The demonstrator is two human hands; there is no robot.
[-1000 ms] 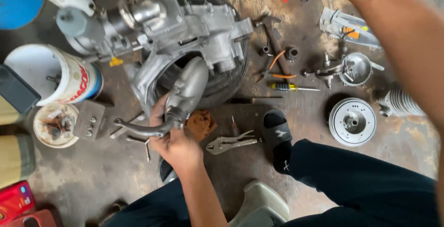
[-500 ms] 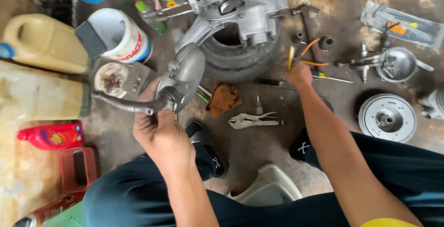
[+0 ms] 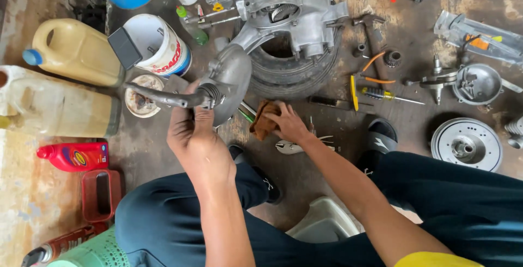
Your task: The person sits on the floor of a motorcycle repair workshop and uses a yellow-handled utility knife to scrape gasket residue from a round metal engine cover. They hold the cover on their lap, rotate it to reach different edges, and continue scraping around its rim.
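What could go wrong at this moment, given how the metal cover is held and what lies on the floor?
1. The left hand alone grips the grey cover by its lever; it might swing or slip onto the tyre.
2. The right hand reaches the brown rag beside pliers and screwdrivers; it could snag them.
3. Loose parts clutter the floor around the feet.

Single head-worn view, looking steeply down from above the seated person's lap onto the workshop floor [image 3: 327, 163]. Close range: forearms and dark trousers [image 3: 463, 201] fill the lower frame. The engine casing [image 3: 283, 5] sits at the top edge, partly cropped. No second view.
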